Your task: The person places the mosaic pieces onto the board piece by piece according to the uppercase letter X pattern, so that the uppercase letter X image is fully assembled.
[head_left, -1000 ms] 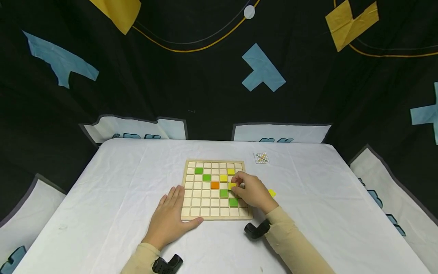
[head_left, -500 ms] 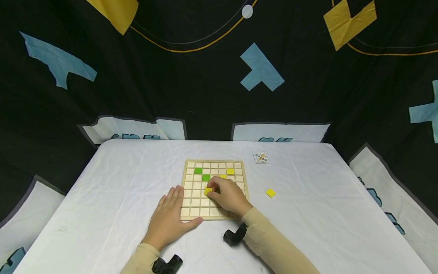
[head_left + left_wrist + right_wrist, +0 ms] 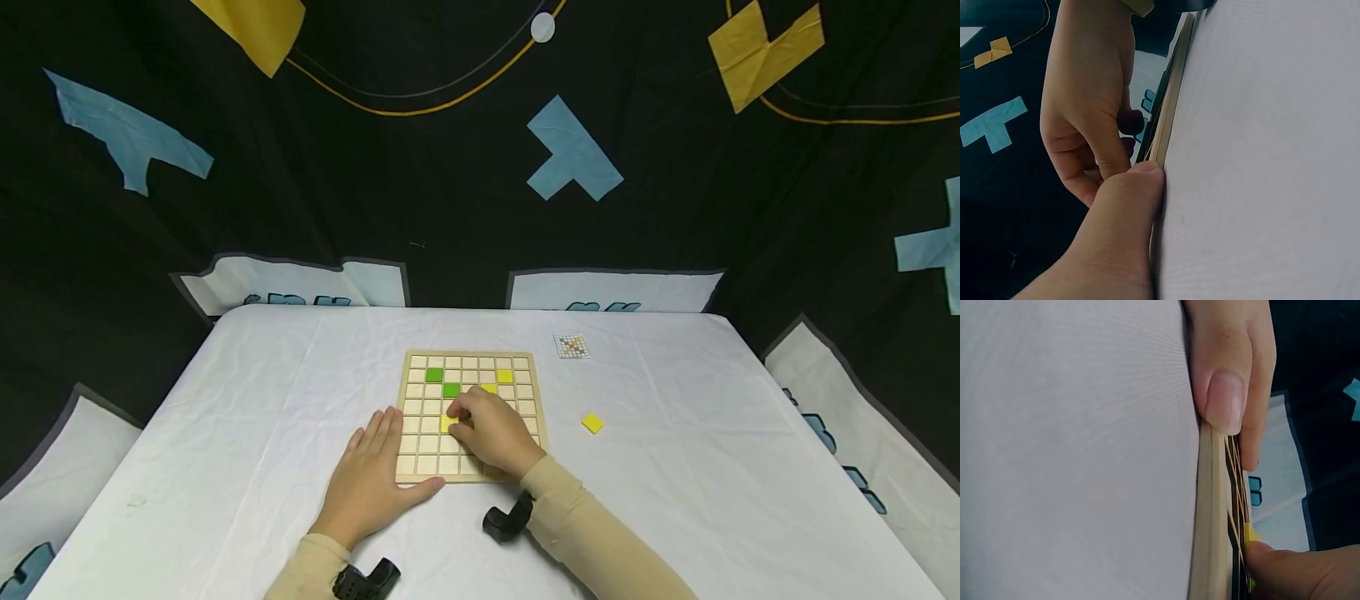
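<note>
Fingers of the left hand (image 3: 372, 482) lie flat and straight on the white tablecloth (image 3: 225, 433), low and left of centre in the head view, thumb pressed against the near left edge of the pale wooden grid board (image 3: 470, 358). Just to its right, the right hand (image 3: 491, 433) curls its fingertips round a small yellow square tile (image 3: 449, 423), pinching it at a cell left of the board's middle. Two green tiles (image 3: 442, 382) and two more yellow tiles (image 3: 505, 376) sit in the upper rows. Further right, a loose yellow tile (image 3: 592, 423) lies on the cloth, well apart from the board, and a small printed pattern card (image 3: 573, 346) rests above it.

A likely fault: the tile could catch a cell wall and sit tilted, or the knuckles could nudge tiles hidden beneath the hand; the bracing thumb seems to guard against the board sliding.

Only the head view shows the grid and tile positions. The left wrist view shows the thumb (image 3: 1129, 206) touching the board's edge side-on; the right wrist view shows the yellow tile (image 3: 1250, 534) at the fingertips just above the board surface.
</note>
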The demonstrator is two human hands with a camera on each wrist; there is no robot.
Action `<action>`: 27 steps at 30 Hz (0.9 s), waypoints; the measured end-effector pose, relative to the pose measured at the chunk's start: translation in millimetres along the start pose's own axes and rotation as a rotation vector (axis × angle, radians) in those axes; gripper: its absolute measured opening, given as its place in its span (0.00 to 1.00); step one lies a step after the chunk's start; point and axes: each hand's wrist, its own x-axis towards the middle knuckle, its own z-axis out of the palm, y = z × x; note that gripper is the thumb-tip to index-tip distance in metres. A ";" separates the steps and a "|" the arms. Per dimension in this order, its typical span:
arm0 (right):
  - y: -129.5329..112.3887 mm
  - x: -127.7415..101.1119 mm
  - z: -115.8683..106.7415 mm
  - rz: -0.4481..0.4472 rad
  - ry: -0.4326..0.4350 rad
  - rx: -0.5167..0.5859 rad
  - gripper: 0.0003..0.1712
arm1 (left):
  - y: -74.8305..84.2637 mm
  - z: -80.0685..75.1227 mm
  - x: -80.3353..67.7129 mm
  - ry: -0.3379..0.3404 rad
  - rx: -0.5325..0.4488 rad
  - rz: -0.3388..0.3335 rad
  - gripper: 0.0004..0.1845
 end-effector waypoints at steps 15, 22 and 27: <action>12.0 -24.2 -25.7 0.000 -0.038 -0.038 0.09 | 1.8 2.5 -0.6 0.009 0.002 0.002 0.65; 39.2 -43.5 -51.9 0.106 0.019 -0.058 0.13 | 1.5 2.6 -0.6 0.003 -0.007 -0.007 0.65; 69.6 -60.3 -68.8 0.188 0.054 -0.078 0.15 | 0.8 2.3 -0.6 0.007 -0.008 -0.008 0.65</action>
